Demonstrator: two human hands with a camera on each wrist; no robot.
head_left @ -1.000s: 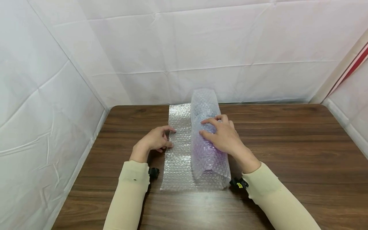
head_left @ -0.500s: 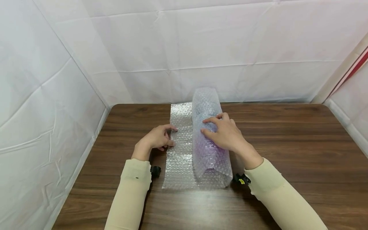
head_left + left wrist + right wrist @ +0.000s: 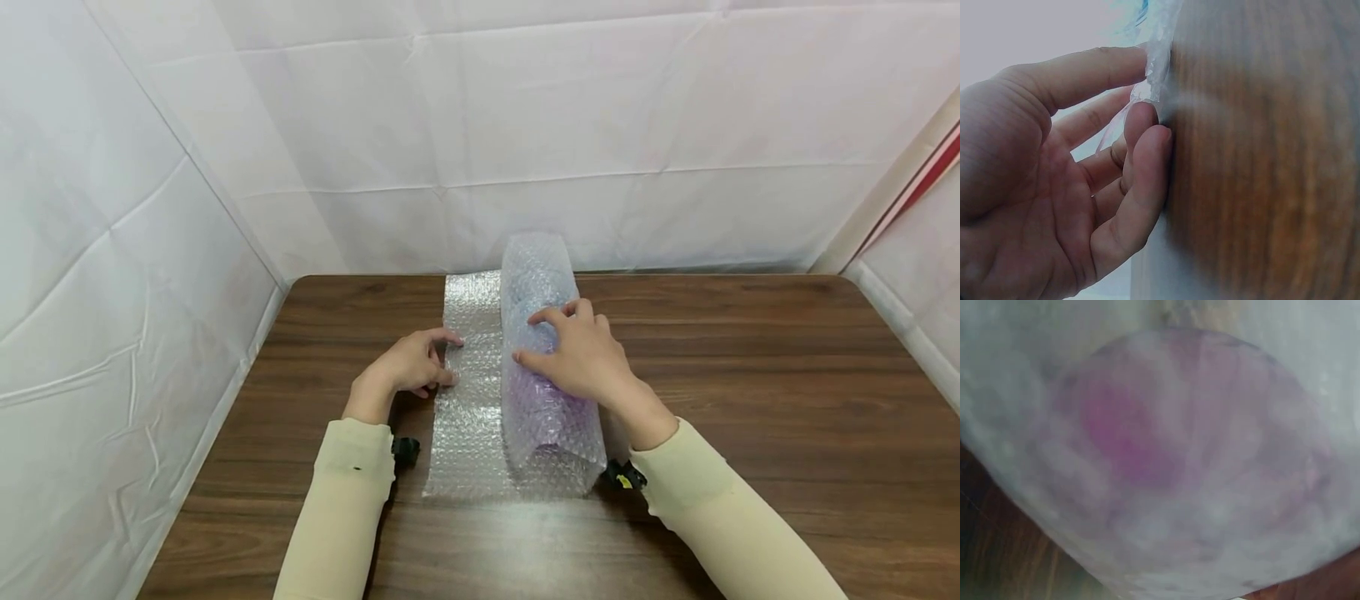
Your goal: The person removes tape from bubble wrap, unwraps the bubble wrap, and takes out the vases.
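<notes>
A wide sheet of bubble wrap (image 3: 471,433) lies on the table, its right part rolled around a long, bluish and purple thing. That bundle (image 3: 543,408) points away from me; the wrap blurs what is inside. A rounded, pink-tinted end (image 3: 1191,431) shows through the film in the right wrist view. My left hand (image 3: 405,362) is at the sheet's left edge, thumb and forefinger tips on the film. In the left wrist view, the other fingers (image 3: 1147,169) bend close over the wood. Over the bundle's middle rests my right hand (image 3: 585,354), thumb and forefinger spread apart.
The brown wooden table (image 3: 750,392) extends to both sides. A white fabric wall (image 3: 337,133) rises right behind the far edge, close to the bundle's far end. Another white wall (image 3: 97,333) stands at the left.
My right thumb has shifted slightly to the left and nearer to me on the bundle. The left hand keeps its place at the sheet's edge, and the bundle stays put.
</notes>
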